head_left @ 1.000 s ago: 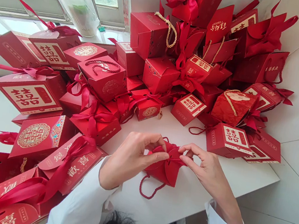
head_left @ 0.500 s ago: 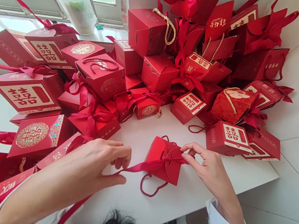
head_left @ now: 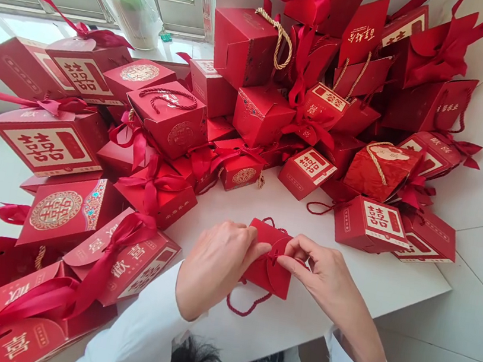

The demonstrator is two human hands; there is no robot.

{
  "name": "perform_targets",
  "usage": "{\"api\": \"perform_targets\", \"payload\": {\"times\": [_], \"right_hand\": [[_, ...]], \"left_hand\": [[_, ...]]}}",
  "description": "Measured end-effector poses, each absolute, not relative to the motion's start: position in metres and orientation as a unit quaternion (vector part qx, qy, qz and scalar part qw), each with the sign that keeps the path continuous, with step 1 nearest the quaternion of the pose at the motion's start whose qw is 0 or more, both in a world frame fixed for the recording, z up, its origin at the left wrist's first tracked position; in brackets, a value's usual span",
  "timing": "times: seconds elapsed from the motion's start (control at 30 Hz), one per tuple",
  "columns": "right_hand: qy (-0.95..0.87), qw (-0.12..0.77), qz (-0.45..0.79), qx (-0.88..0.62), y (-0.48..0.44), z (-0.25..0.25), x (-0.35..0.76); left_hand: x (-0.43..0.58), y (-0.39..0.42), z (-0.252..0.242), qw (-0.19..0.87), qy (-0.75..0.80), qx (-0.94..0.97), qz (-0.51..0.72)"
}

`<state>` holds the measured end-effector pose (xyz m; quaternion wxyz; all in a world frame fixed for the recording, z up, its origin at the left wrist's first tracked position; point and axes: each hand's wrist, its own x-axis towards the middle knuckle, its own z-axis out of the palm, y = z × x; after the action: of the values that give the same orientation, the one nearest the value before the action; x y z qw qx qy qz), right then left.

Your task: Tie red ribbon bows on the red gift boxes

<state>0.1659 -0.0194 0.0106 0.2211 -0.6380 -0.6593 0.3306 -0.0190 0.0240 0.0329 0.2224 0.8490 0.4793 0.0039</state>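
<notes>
A small red box [head_left: 261, 271] with curved overlapping flaps lies on the white table, its twisted dark red cord handles spread out on both sides. My left hand [head_left: 227, 263] is at the box's left side, fingers curled and closed over the ribbon, whose held part is mostly hidden. On the right side of the flaps, my right hand [head_left: 313, 266] pinches the red ribbon near the slots. Both hands are close together over the box, thumbs pointing toward each other.
Many red gift boxes with ribbons are piled at the left [head_left: 44, 141] and along the back [head_left: 264, 115]. A box with gold characters [head_left: 370, 223] stands right of the hands. The white table's edge [head_left: 414, 298] runs below. A plastic-wrapped cup [head_left: 136, 19] sits by the window.
My left hand has moved right to the box, and the long ribbon stretched toward the left is now mostly out of sight. My right hand has shifted slightly left, closer to the slots.
</notes>
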Motion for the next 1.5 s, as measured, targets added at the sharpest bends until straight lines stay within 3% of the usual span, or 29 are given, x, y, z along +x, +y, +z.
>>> {"api": "perform_targets", "payload": {"times": [0.67, 1.0, 1.5], "right_hand": [[-0.727, 0.291, 0.217, -0.583, -0.025, -0.002, 0.162], [-0.752, 0.323, 0.077, -0.569, -0.029, -0.006, 0.164], [-0.803, 0.337, -0.035, -0.490, -0.017, -0.015, 0.172]], "left_hand": [[-0.018, 0.021, 0.034, 0.231, 0.466, 0.854, -0.025], [-0.035, 0.040, 0.040, 0.347, 0.437, 0.830, 0.000], [-0.041, 0.052, 0.033, 0.395, 0.430, 0.812, -0.003]]}}
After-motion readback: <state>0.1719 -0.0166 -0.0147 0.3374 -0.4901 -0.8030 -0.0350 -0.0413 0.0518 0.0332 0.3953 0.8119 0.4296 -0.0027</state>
